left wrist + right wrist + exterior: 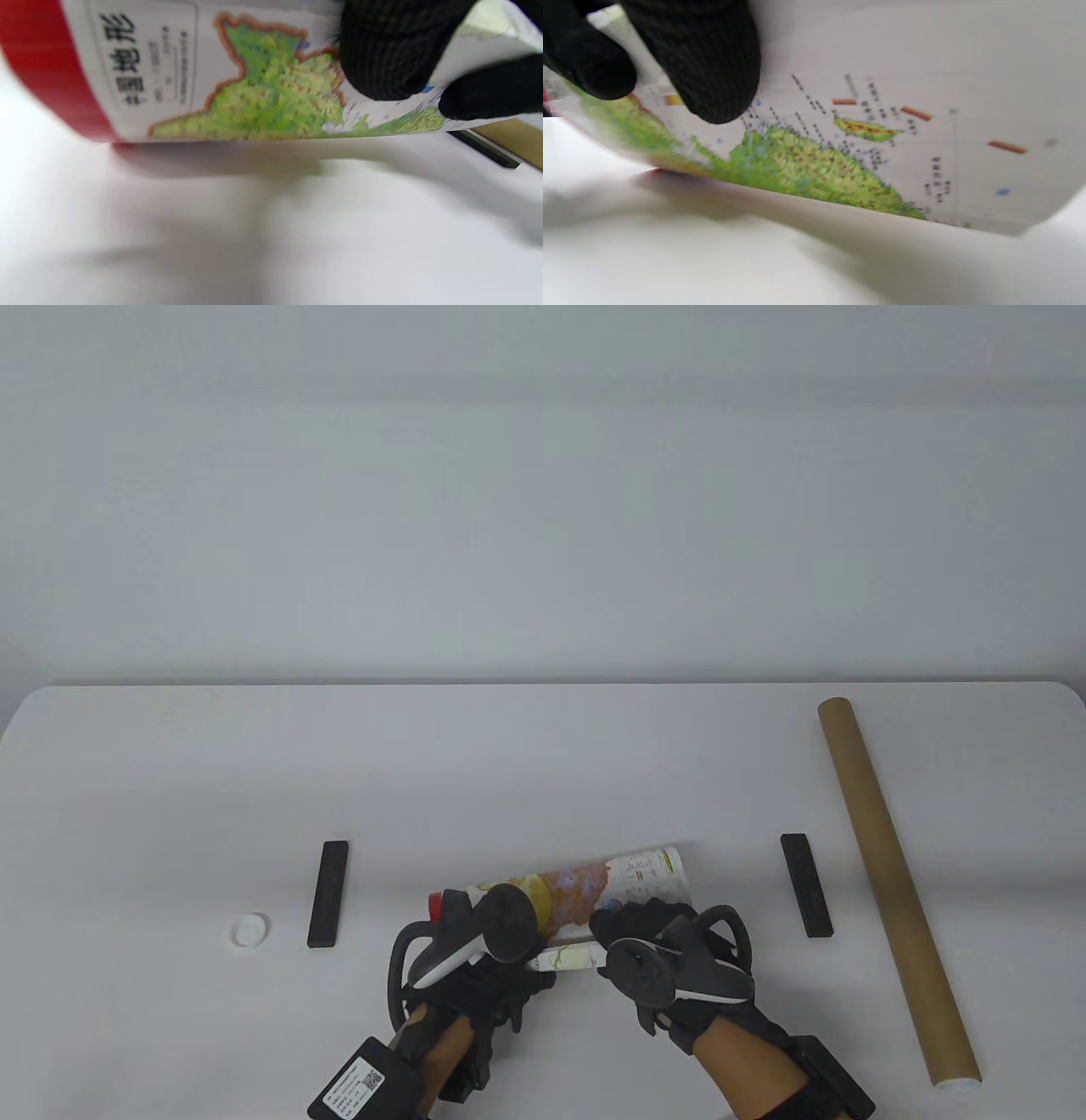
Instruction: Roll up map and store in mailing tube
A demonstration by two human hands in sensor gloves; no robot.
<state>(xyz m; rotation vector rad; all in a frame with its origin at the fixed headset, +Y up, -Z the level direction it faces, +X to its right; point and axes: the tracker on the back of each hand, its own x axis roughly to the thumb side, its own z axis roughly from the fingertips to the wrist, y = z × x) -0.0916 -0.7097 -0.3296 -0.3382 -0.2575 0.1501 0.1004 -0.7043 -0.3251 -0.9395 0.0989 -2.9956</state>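
Table view hides both hands' fingers [712,63] behind trackers, yet wrist views show them pinching the blurred, colourful rolled map [585,891] beneath.

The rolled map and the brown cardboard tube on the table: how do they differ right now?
The rolled map is colourfully printed; the tube is plain brown. The map looks shorter and lies crosswise at the near edge; the tube runs far to near along the right side. The left hand and right hand both grip the map; the tube lies untouched. Both are long cylinders.
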